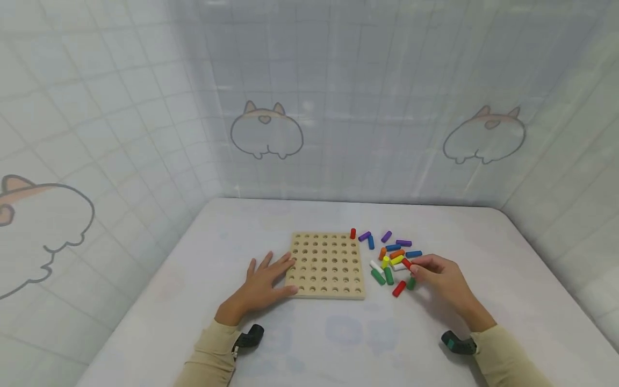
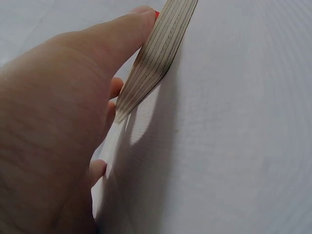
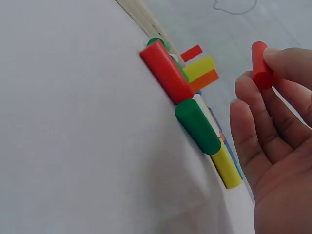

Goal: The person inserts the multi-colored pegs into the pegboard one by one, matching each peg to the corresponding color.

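The right hand [image 1: 445, 282] pinches a red peg [image 3: 261, 66] between thumb and fingers above the loose pegs [image 1: 389, 276]; its fingers partly cover a green peg [image 1: 411, 282] in the head view. The left hand [image 1: 263, 285] lies spread, its fingertips hiding part of the left edge of the holed wooden board [image 1: 333, 296]; from its wrist only the board's layered side shows, cut off at the top, with a sliver of red past the thumb. The pegs overlap in the right wrist view, so the rear ones are hard to separate. An upright red peg [image 1: 353, 234] stands at the board's far right corner. The worktop [image 1: 232, 226] stretches widely left and in front, its far edge well apart from the board.
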Demonstrator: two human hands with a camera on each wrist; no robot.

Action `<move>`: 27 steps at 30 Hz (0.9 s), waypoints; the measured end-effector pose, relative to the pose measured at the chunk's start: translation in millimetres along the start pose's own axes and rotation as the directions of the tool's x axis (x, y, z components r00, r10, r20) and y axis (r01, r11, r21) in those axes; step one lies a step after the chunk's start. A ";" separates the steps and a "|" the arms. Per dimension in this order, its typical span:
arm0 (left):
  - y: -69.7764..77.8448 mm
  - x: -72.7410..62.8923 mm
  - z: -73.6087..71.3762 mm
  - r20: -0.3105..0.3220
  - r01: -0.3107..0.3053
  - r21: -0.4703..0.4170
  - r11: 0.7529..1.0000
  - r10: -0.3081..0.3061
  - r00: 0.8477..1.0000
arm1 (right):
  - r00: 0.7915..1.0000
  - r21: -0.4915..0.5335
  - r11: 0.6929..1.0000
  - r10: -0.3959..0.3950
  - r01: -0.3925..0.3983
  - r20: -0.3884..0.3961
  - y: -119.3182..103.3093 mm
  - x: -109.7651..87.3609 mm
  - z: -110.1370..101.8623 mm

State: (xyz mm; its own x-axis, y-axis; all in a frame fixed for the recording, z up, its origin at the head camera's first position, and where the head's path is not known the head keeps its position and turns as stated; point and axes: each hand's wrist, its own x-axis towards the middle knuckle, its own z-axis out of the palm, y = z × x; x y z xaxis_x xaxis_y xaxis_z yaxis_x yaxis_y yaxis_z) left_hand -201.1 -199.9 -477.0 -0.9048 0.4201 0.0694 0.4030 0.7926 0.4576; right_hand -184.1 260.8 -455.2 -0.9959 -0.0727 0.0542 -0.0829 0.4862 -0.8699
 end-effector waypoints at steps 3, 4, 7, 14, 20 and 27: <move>-3.7 -1.3 -2.8 -0.001 -0.002 0.014 1.000 0.002 1.000 | 1.000 0.012 1.000 -0.008 0.008 -0.007 -2.5 6.7 6.2; -4.5 -1.1 -3.2 0.001 -0.006 0.018 1.000 0.006 1.000 | 1.000 0.009 1.000 -0.014 0.014 -0.019 -4.1 9.6 7.8; -5.5 0.6 -3.4 0.004 -0.014 0.016 1.000 0.014 1.000 | 0.996 0.013 0.999 -0.051 0.052 -0.066 -11.5 19.9 11.1; 0.4 1.9 -1.1 0.007 -0.020 0.005 1.000 0.020 1.000 | 0.993 0.092 0.991 -0.091 0.098 -0.078 -25.7 40.4 19.5; 4.9 0.8 -0.4 0.005 -0.022 0.005 1.000 0.022 1.000 | 0.999 0.147 0.989 -0.032 0.036 -0.031 -33.2 59.5 26.8; 1.9 -0.8 -3.3 -0.002 -0.021 0.022 1.000 0.021 1.000 | 1.000 0.174 0.985 0.005 -0.007 0.010 -40.3 83.0 36.7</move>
State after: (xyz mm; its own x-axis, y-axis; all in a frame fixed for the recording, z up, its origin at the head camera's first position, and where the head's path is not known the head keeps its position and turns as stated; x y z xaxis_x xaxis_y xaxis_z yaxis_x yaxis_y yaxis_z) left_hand -200.0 -200.1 -473.3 -0.8964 0.4358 0.0808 0.4249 0.7929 0.4368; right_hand -262.1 203.3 -433.6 -0.9959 -0.0786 0.0452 -0.0686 0.3278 -0.9422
